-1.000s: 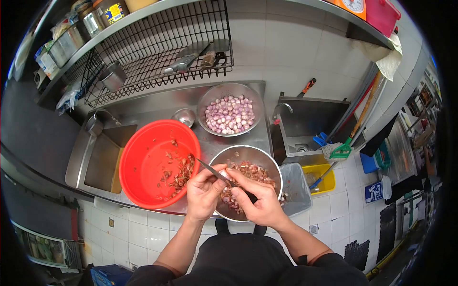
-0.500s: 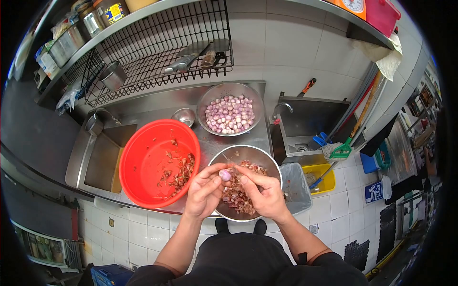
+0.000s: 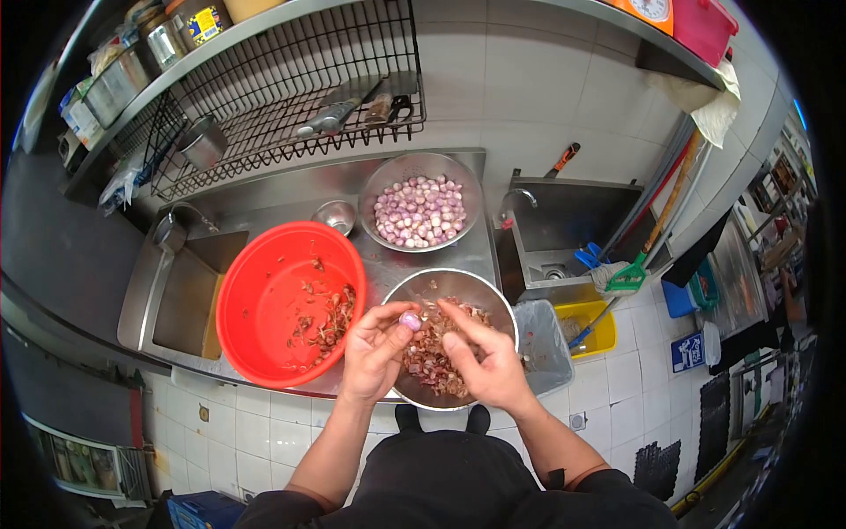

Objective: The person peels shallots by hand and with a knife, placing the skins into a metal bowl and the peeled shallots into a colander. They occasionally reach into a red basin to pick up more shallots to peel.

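A peeled purple-white shallot (image 3: 411, 321) is pinched between the thumb and fingers of my left hand (image 3: 374, 354). Just to its right, my right hand (image 3: 486, 361) hovers with thumb and forefinger apart; I see nothing held in it. Both hands are over a steel bowl (image 3: 504, 304) holding a heap of reddish-brown shallot skins (image 3: 432, 357). Left of my hands sits a red plastic basin (image 3: 256, 304) with some unpeeled shallots (image 3: 331, 322) and loose skins along its right side. Behind the bowl, a steel colander (image 3: 370, 189) is filled with peeled shallots (image 3: 421, 212).
A small metal bowl (image 3: 337, 216) stands behind the basin. The sink (image 3: 189, 304) is at the left, and a second sink (image 3: 577, 220) at the right. A wire rack (image 3: 282, 97) hangs above. A lined bin (image 3: 542, 344) and yellow bucket (image 3: 586, 326) stand right of the bowl.
My right hand has moved slightly away from the shallot, and its thumb and forefinger have spread. The shallot stays in my left hand. The view has shifted slightly.
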The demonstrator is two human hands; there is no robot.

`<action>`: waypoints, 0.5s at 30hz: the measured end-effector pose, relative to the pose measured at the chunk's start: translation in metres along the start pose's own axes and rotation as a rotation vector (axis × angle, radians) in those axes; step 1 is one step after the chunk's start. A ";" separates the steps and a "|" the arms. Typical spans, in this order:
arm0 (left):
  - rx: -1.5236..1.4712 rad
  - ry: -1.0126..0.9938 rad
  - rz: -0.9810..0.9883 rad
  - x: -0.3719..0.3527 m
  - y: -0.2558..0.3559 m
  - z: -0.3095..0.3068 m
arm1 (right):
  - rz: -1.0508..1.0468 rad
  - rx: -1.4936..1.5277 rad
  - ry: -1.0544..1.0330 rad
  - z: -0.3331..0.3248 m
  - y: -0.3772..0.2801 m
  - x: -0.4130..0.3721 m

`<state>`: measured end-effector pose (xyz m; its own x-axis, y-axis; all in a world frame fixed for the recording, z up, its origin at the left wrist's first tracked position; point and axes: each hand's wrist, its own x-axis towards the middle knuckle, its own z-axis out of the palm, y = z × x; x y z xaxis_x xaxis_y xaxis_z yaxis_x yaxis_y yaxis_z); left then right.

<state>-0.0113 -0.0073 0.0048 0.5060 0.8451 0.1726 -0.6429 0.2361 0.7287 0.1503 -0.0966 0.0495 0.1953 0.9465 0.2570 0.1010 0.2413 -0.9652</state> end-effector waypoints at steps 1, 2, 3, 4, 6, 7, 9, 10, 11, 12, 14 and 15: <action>0.000 -0.001 -0.002 0.000 -0.001 -0.001 | 0.001 0.000 0.002 0.001 0.001 -0.002; 0.018 -0.007 0.023 -0.001 -0.002 -0.001 | 0.061 0.072 -0.056 0.002 0.001 -0.004; 0.036 -0.013 0.048 -0.001 -0.003 -0.001 | 0.122 0.145 -0.114 0.003 0.002 -0.006; 0.036 -0.014 0.044 -0.002 -0.003 -0.001 | 0.094 0.146 -0.115 0.005 0.005 -0.005; 0.146 -0.020 0.080 -0.002 -0.003 0.000 | 0.029 0.130 -0.094 0.008 0.008 -0.002; 0.146 -0.020 0.079 -0.002 -0.002 0.000 | -0.038 0.113 -0.076 0.009 0.009 -0.001; 0.238 0.022 0.123 -0.002 -0.001 0.001 | -0.026 0.093 -0.075 0.007 0.009 0.002; 0.238 0.021 0.123 -0.002 0.000 0.003 | -0.014 0.072 -0.073 0.006 0.009 0.003; 0.226 0.015 0.112 -0.002 0.002 0.006 | -0.014 0.071 -0.071 0.005 0.008 0.002; 0.216 0.010 0.103 -0.002 0.003 0.007 | 0.079 0.129 -0.056 0.004 0.007 0.002; 0.145 -0.003 0.067 0.000 0.002 0.000 | 0.172 0.188 -0.046 0.002 0.007 0.001; 0.074 -0.018 0.029 0.000 0.003 -0.001 | 0.242 0.172 -0.025 -0.001 0.009 0.002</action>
<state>-0.0139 -0.0055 0.0064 0.4984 0.8421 0.2059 -0.6137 0.1750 0.7699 0.1522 -0.0931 0.0415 0.1693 0.9854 0.0189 -0.1125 0.0384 -0.9929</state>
